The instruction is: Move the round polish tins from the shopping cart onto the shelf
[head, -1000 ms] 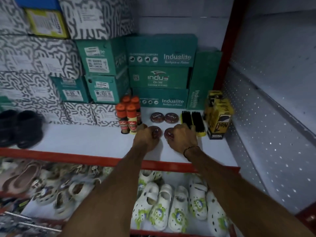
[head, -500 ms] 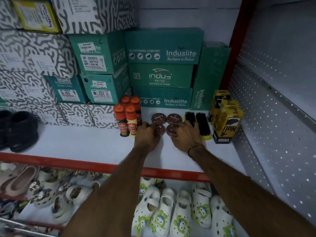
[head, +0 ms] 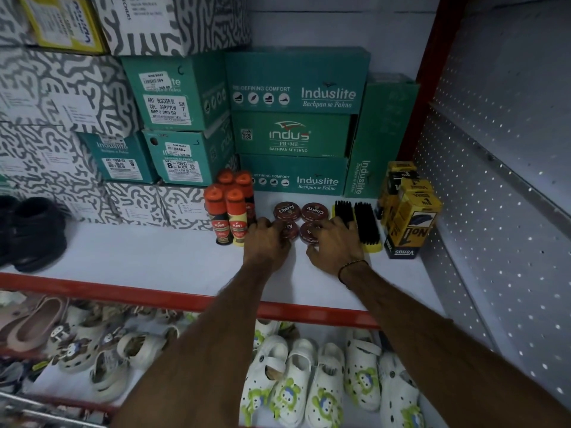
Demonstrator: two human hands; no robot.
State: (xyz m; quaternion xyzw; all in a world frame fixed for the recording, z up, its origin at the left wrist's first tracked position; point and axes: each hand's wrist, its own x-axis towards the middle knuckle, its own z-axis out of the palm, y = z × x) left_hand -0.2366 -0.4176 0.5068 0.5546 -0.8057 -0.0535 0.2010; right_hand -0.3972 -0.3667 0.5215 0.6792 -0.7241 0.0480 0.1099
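Two hands [head: 301, 244] palm-down, fingers on front tins [head: 299, 231]

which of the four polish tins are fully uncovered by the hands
The two back tins: back-left tin and back-right tin. Their Cherry lids show whole; fingers overlap the front two.

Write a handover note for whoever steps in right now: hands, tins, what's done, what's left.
Left hand: resting on the front-left tin on the shelf.
Right hand: fingers over the front-right tin.
Two back tins sit flat behind them, between the Kiwi bottles and the brushes.
Done: four tins on the shelf in a two-by-two block.
Left: let go; the cart is out of view, so check it for more.
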